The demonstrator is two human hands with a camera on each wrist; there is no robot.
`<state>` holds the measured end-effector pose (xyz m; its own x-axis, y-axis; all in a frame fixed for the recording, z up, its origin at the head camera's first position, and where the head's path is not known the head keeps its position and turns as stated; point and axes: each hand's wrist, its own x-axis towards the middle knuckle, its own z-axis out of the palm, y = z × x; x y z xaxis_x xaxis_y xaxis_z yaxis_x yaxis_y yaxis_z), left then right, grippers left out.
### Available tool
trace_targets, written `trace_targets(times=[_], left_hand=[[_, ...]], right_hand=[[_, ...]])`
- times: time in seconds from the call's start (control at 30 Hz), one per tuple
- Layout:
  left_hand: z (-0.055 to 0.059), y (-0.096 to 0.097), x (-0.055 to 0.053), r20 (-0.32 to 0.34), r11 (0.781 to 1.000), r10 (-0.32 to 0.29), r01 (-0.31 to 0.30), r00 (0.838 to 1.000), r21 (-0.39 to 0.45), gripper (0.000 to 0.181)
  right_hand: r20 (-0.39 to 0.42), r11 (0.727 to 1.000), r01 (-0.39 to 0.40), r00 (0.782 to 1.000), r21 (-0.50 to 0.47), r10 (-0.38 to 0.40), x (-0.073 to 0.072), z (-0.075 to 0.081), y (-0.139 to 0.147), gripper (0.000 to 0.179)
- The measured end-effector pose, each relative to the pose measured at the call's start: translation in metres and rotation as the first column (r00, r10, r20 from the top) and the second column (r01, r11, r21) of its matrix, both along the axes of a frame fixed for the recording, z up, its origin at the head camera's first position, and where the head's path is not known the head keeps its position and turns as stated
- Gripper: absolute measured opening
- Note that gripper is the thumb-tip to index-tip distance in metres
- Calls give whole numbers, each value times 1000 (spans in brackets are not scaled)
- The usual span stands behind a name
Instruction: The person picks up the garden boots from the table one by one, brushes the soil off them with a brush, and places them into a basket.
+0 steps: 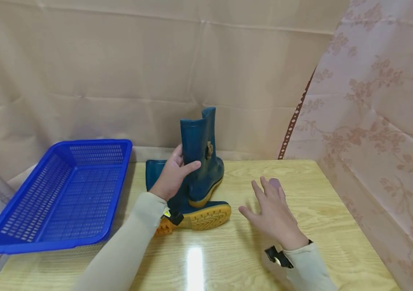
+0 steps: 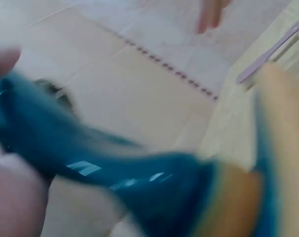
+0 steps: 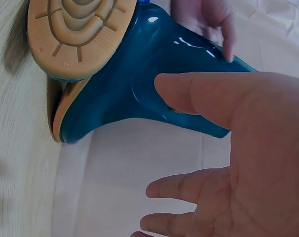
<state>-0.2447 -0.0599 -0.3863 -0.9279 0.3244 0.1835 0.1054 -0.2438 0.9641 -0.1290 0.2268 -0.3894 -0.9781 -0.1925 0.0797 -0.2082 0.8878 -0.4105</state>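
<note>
A blue rubber boot (image 1: 195, 149) with a tan sole and a small bow stands upright, and my left hand (image 1: 171, 171) grips its shaft from the left, thumb across the near side. In front of it a second blue boot (image 1: 211, 214) lies on its side, its yellow-tan sole towards me, partly hidden by my left arm. My right hand (image 1: 272, 210) is held over the table to the right of the boots, fingers spread and holding nothing. In the right wrist view the upright boot (image 3: 110, 98) shows beyond my right thumb. The left wrist view is blurred.
On the left sits a blue perforated plastic basket (image 1: 110, 226). A thin purple long-handled tool (image 2: 268, 54) lies on the wooden table (image 1: 235, 262), mostly behind my right hand in the head view. Beige cloth (image 1: 155, 60) hangs behind, and patterned cloth (image 1: 384, 121) on the right.
</note>
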Motion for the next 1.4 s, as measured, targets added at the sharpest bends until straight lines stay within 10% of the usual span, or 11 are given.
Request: trace_targets(times=[0.3,0.53,0.77,0.97,1.17,1.4], left_hand=[[5,18,-9,2,977,203,-203,979,-70,54],[20,2,-18,-48,995,99,-99,994,-6,51],[-8,-27,-7,-20,993,17,-15,1000,119,39],[-19,-34,-1,-121,996,82,-79,989,27,37],[-15,-33,8,-190,996,21,-37,982,-82,40],[-5,-27,26,-222,991,-3,-26,975,-128,19]], right_hand=[[24,1000,4,1000,-27,-3,0,1,7,92],[27,999,-4,1000,-45,6,-1,3,9,91],[45,999,-4,999,-49,6,0,4,11,92],[87,998,-1,996,-57,6,-5,7,29,87],[95,996,85,992,22,-87,-18,0,66,68],[243,968,170,946,183,-213,-31,-20,95,73]])
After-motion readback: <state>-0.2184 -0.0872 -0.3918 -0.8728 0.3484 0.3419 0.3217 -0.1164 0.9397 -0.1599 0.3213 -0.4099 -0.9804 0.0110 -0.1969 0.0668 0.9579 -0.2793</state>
